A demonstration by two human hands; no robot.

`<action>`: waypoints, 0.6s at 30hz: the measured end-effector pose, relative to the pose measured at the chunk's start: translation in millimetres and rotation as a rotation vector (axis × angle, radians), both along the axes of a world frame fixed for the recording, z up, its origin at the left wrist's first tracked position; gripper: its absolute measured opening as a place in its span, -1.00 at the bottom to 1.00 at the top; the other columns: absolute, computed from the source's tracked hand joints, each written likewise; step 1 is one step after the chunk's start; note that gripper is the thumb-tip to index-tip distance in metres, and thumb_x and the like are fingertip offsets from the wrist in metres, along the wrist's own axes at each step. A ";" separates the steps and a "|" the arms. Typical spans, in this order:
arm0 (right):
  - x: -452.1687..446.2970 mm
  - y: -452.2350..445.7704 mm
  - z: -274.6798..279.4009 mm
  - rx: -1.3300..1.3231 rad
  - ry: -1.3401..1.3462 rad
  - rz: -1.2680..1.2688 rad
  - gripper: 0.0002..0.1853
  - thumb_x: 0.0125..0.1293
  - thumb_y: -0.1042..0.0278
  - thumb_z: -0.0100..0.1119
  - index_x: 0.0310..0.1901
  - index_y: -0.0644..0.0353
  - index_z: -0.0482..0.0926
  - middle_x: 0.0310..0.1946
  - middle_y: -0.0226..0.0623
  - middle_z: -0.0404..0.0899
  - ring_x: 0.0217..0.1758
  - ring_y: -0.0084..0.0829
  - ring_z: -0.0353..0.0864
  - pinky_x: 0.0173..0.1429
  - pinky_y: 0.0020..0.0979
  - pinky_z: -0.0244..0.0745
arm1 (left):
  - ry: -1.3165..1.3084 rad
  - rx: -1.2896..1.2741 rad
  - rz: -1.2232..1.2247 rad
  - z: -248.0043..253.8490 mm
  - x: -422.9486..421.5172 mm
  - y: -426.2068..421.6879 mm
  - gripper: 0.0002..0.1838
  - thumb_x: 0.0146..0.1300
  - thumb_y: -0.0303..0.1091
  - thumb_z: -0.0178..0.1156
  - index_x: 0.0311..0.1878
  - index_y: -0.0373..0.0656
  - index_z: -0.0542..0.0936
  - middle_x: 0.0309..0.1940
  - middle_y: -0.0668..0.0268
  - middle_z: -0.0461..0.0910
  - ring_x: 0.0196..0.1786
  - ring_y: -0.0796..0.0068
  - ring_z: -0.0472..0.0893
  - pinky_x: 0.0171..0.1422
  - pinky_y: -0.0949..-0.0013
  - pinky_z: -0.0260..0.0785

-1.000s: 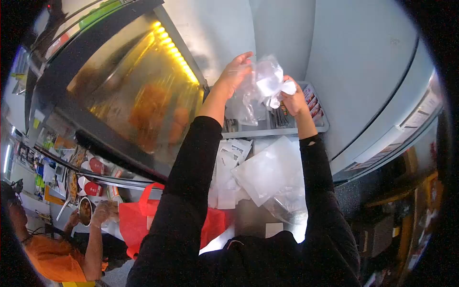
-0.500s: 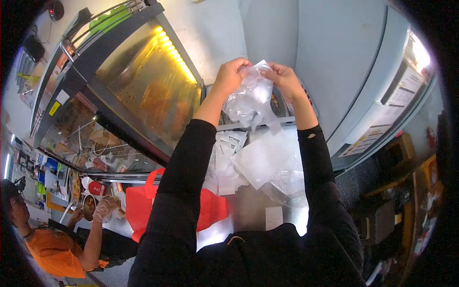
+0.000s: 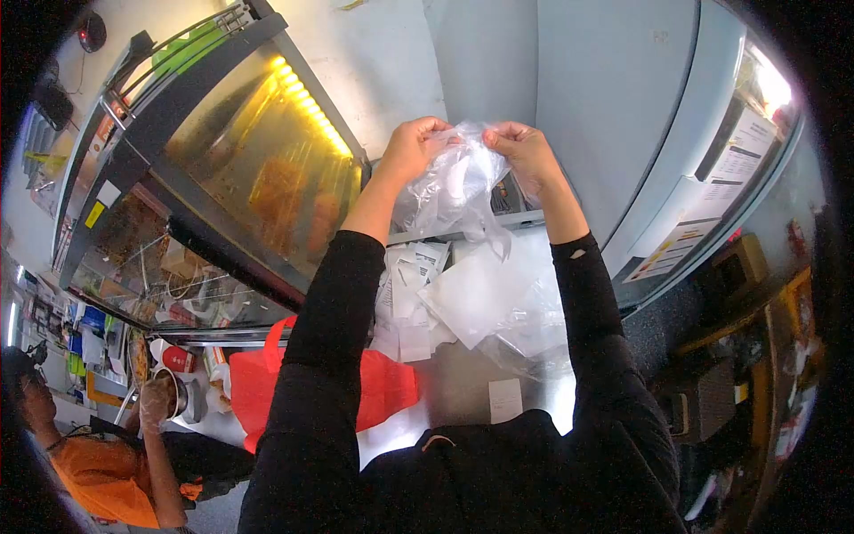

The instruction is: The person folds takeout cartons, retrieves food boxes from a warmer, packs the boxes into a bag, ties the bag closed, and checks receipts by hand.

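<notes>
A clear plastic bag [image 3: 464,182] hangs crumpled between my two hands, over the back edge of the metal counter [image 3: 458,384]. My left hand [image 3: 418,153] pinches its upper left edge. On the other side, my right hand [image 3: 525,156] grips the upper right edge between thumb and fingers. The bag's lower end dangles loosely above a white paper sheet [image 3: 480,294]. Small printed paper packets [image 3: 409,285] lie to the left of that sheet, and more clear plastic [image 3: 538,334] is spread to its right.
A red bag [image 3: 382,387] lies by my left arm. The lit glass display case [image 3: 267,169] stands at left, a pale refrigerator-like cabinet [image 3: 614,116] at right. A small paper slip [image 3: 505,400] is near me. At lower left, a person in orange [image 3: 102,476] handles a bowl [image 3: 169,378].
My hands have drawn slightly apart, and the plastic bag has spread wider between them. At lower left the other person's gloved hand has moved left and down, over the bowl.
</notes>
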State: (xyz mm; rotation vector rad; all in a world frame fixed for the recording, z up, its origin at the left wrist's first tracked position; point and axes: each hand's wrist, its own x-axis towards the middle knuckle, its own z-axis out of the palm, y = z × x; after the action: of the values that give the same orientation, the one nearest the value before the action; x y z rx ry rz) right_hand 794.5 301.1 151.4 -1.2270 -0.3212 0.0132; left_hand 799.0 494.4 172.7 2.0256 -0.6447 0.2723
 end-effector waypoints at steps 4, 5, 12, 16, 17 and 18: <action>2.7 -10.6 0.8 0.091 0.068 0.067 -0.83 0.14 0.42 0.14 -0.26 0.31 0.48 -0.41 -0.30 0.54 -0.37 -0.55 0.51 -0.26 -0.54 0.43 | 0.078 -0.147 0.039 -4.8 5.4 3.0 -0.81 0.09 -0.33 0.21 -0.35 -0.28 0.54 -0.56 0.47 0.48 -0.48 0.73 0.36 -0.39 0.59 0.22; 3.7 -12.4 -0.3 0.126 0.080 0.090 -0.83 0.16 0.43 0.12 -0.24 0.31 0.46 -0.39 -0.30 0.54 -0.33 -0.55 0.51 -0.21 -0.54 0.43 | 0.084 -0.143 0.048 -6.7 7.1 6.0 -0.80 0.09 -0.31 0.21 -0.35 -0.28 0.54 -0.57 0.48 0.46 -0.49 0.74 0.34 -0.41 0.59 0.19; 29.5 -38.1 -19.9 -0.588 -0.291 -0.636 -0.85 0.13 0.54 0.01 -0.25 0.21 0.51 -0.30 -0.19 0.52 -0.26 -0.40 0.52 -0.23 -0.41 0.42 | 0.091 -0.176 0.088 -13.5 13.0 16.4 -0.75 0.13 -0.22 0.16 -0.36 -0.25 0.53 -0.63 0.50 0.39 -0.54 0.71 0.26 -0.44 0.56 0.14; 25.4 -37.5 -18.6 -0.897 -0.598 -0.935 -0.81 0.04 0.51 0.02 -0.28 0.25 0.55 -0.25 0.04 0.47 -0.22 -0.14 0.51 -0.15 -0.30 0.41 | 0.057 -0.090 0.118 -15.8 17.8 18.6 -0.76 0.16 -0.23 0.11 -0.33 -0.24 0.53 -0.63 0.47 0.37 -0.53 0.69 0.26 -0.43 0.54 0.15; 25.5 -31.5 -18.3 -0.864 -0.642 -0.922 -0.81 0.04 0.48 0.04 -0.27 0.26 0.55 -0.24 0.07 0.46 -0.22 -0.09 0.50 -0.15 -0.28 0.40 | 0.053 -0.055 0.130 -15.2 18.4 18.9 -0.77 0.17 -0.24 0.10 -0.32 -0.24 0.53 -0.63 0.46 0.38 -0.52 0.68 0.26 -0.42 0.54 0.16; 21.4 -22.2 -14.2 -0.805 -0.614 -0.796 -0.79 0.05 0.44 0.06 -0.25 0.26 0.55 -0.24 0.06 0.47 -0.23 -0.11 0.51 -0.15 -0.27 0.40 | 0.049 -0.019 0.141 -13.2 17.2 18.3 -0.78 0.17 -0.25 0.09 -0.31 -0.24 0.53 -0.62 0.45 0.38 -0.52 0.68 0.26 -0.42 0.53 0.17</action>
State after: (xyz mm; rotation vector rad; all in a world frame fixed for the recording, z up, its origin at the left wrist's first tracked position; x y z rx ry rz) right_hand 815.9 278.9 137.2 -2.0812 -0.3449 -1.0212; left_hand 816.1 512.7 159.5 2.0562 -0.4680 0.3099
